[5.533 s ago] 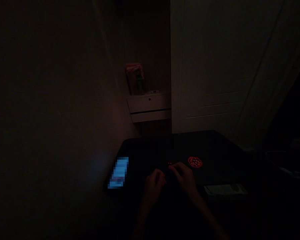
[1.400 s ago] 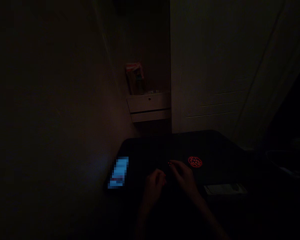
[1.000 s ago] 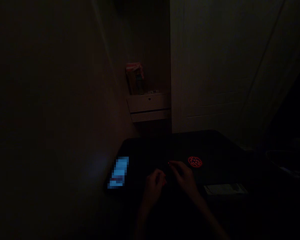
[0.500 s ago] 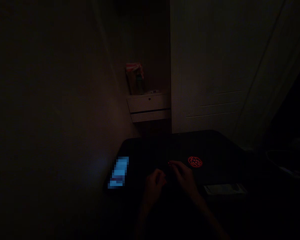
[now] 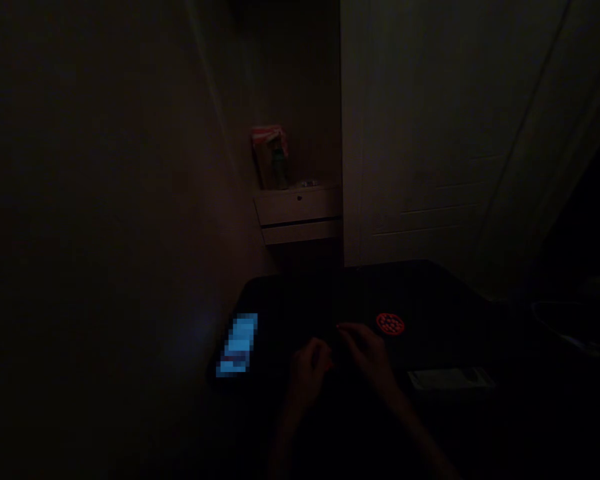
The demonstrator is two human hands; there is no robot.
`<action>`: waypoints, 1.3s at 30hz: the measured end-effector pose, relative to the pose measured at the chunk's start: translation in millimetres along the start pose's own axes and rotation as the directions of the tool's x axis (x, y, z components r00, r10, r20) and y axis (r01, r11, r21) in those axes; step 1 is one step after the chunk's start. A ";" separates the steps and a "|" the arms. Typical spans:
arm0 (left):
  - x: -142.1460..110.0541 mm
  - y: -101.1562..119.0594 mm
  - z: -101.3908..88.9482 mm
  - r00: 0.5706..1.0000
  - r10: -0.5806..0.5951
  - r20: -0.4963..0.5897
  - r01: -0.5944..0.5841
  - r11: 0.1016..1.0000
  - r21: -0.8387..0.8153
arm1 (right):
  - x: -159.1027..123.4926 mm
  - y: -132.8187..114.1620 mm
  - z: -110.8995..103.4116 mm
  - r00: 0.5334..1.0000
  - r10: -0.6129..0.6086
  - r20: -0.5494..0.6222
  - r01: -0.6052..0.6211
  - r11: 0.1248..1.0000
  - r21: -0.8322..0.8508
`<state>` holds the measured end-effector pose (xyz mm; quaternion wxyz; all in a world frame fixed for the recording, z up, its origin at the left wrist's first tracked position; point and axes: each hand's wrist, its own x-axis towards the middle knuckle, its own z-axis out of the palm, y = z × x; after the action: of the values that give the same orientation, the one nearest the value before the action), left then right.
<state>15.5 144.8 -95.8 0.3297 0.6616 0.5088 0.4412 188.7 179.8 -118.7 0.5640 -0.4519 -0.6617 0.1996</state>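
In very dim light, my left hand (image 5: 310,363) is closed above the dark table (image 5: 300,297), with a bit of a small red object (image 5: 329,365) showing at its fingers. The object's kind is too dark to tell. My right hand (image 5: 367,343) is closed in a pinch just to the right and a little farther away. A tiny red spot (image 5: 338,326) shows at its fingertips; whatever the pinch holds cannot be made out. Beyond the right hand lies a flat, round red piece (image 5: 390,324) with a dark, patterned middle.
A glowing, pixelated blue screen (image 5: 239,343) lies at the table's left edge beside the wall. A pale flat packet or box (image 5: 450,379) is at the near right. Behind stand a drawer unit (image 5: 300,208) with a red-striped box (image 5: 269,157), and a pale door (image 5: 415,133).
Several small red dots seen earlier by the right fingertips have dwindled to one faint spot. The right fingertips have shifted slightly farther away. My left hand holds its place.
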 end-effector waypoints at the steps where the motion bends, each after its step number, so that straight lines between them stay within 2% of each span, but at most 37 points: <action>1: 0.1 -0.1 0.1 1.000 0.001 -0.002 -0.001 1.000 0.001 | 0.2 -0.5 -0.2 1.000 0.006 0.002 -0.006 1.000 -0.001; 39: 1.1 -0.7 -0.5 1.000 0.015 -0.022 -0.014 1.000 0.016 | 1.2 -9.8 -1.1 0.999 0.009 -0.037 -0.012 0.998 -0.062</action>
<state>14.8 146.0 -95.9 0.3158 0.6630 0.5110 0.4467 186.1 175.5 -110.2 0.5608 -0.4761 -0.6547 0.1736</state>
